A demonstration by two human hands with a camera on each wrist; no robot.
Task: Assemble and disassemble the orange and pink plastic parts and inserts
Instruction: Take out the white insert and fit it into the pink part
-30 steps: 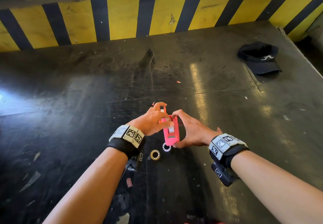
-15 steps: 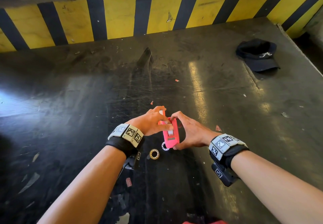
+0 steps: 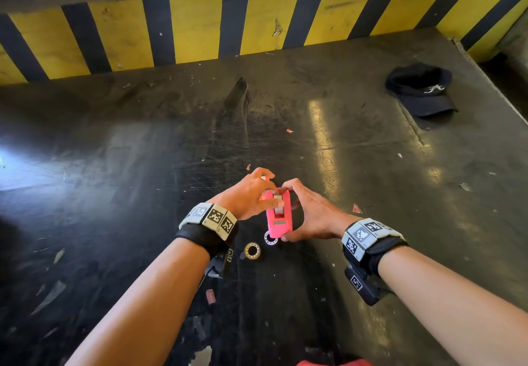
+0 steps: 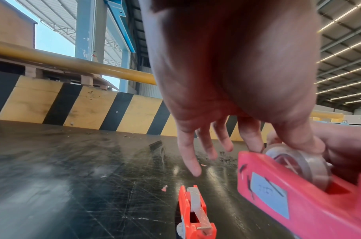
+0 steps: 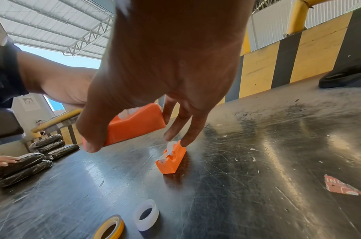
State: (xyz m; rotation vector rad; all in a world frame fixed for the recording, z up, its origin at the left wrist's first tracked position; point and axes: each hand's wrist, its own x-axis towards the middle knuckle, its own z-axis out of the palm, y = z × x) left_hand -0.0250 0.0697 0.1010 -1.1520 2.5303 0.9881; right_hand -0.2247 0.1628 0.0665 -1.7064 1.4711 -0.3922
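Nearest the person, a yellow-edged tape roll and a white tape roll lay flat on the dark, scratched table, just short of the hands. Above them the pink dispenser was held off the surface between both hands. The right hand grasped it, thumb under its near end and fingers curled over the far end. The left hand pinched a clear roll seated in the dispenser's slot between thumb and forefinger, its other fingers hanging loose and straight. Just beyond, a smaller orange dispenser stood on the table, a whitish roll in it; the right wrist view showed two right fingertips close above its far end, touching or not I could not tell.

The tabletop was glossy black, scored all over, with paper scraps and glare patches. A torn red scrap lay to the right. Farther right sat a dark cap. At the back ran a yellow-and-black striped barrier, with a yellow rail and a trussed shed roof beyond. Black wrapped bundles were stacked at the left.
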